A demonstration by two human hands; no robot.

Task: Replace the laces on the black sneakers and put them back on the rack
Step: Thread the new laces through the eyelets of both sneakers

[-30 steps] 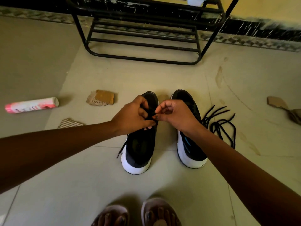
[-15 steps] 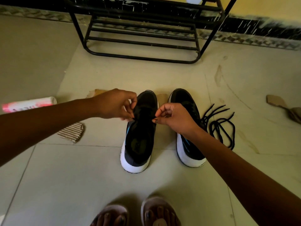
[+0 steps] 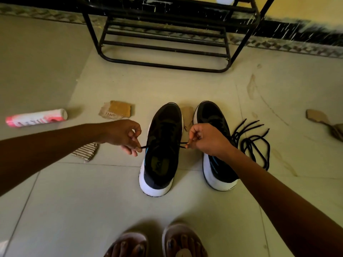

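Left hand (image 3: 126, 136) and right hand (image 3: 206, 140) each pinching one end of the black lace (image 3: 182, 143), stretched sideways across the left sneaker (image 3: 161, 145). Between both hands on the floor (image 3: 92, 201), long axis toe-to-heel, toe toward the rack (image 3: 163, 47).

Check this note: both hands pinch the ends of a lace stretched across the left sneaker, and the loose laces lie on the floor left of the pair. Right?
Not quite. The left hand and right hand do pinch the lace across the left sneaker, but the loose laces lie right of the pair, beside the right sneaker; the head view shows it.
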